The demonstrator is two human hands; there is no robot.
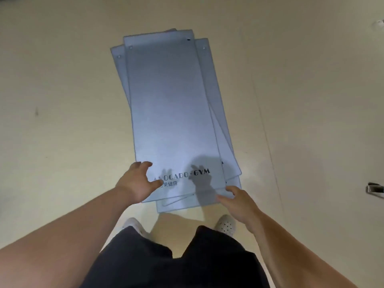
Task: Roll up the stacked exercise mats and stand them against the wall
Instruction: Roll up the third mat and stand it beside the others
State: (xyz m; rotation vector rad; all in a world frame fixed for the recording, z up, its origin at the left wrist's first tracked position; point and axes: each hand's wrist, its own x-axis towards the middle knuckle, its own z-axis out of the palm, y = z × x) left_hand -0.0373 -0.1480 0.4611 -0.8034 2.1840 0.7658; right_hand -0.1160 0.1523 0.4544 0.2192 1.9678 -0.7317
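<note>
Exercise mats (172,104): are lying flat and unrolled on the floor, in a loose, skewed stack straight ahead of the person's feet. Edges of the lower ones are peeking out at the far left, along the right side and at the near end.
Top mat (176,132): is lying lengthwise away from the person and is showing small eyelets at its far corners.
Lettering (182,175): is reading "AVOCADO · GYM" across the near end of the top mat, with smaller characters under it.
Left hand (138,181): is reaching over the top mat's near left corner with fingers spread wide and gently curved, gripping nothing. Whether it is touching the mat I cannot tell.
Right hand (239,202): is hanging over the stack's near right corner with fingers spread and relaxed, holding nothing. It is casting a shadow onto the mat.
Floor (62,100): is showing pale cream all round the stack.
Shoes (225,224): are standing just short of the stack's near end.
Shorts (166,262): are filling the bottom of the view, dark.
</note>
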